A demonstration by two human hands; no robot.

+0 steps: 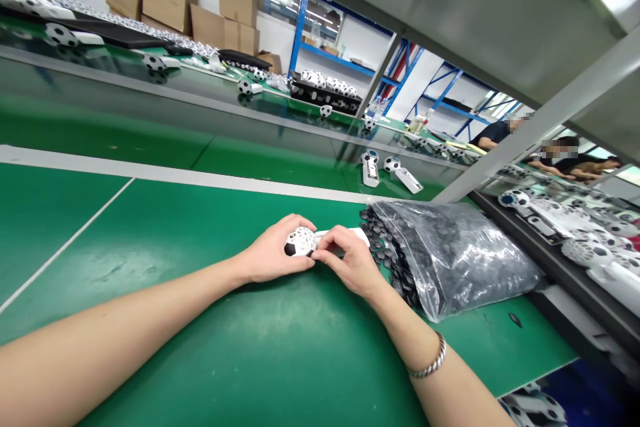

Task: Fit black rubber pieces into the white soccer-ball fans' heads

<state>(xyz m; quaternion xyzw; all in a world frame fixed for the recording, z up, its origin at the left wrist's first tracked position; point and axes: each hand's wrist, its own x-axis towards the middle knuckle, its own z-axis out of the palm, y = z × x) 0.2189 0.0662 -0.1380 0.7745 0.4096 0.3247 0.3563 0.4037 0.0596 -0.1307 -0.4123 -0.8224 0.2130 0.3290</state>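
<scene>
A white plastic part with a round soccer-ball head [301, 241] and a flat handle lies just over the green table, its handle pointing right. My left hand [273, 250] curls round the ball head, thumb in front and fingers behind. At the head's right side, my right hand [350, 259] has thumb and forefinger pinched together against it; whatever small piece may be between them is hidden. Close to the right of that hand, small black pieces [395, 267] spill from a clear plastic bag [465, 253].
Two soccer-ball-headed parts [371, 170] lie beyond the white strip. A conveyor [200, 93] carrying similar parts runs across the back. More white parts [590, 240] fill a black tray at right. A slanted metal post [540, 110] stands there, with people [570, 157] seated beyond.
</scene>
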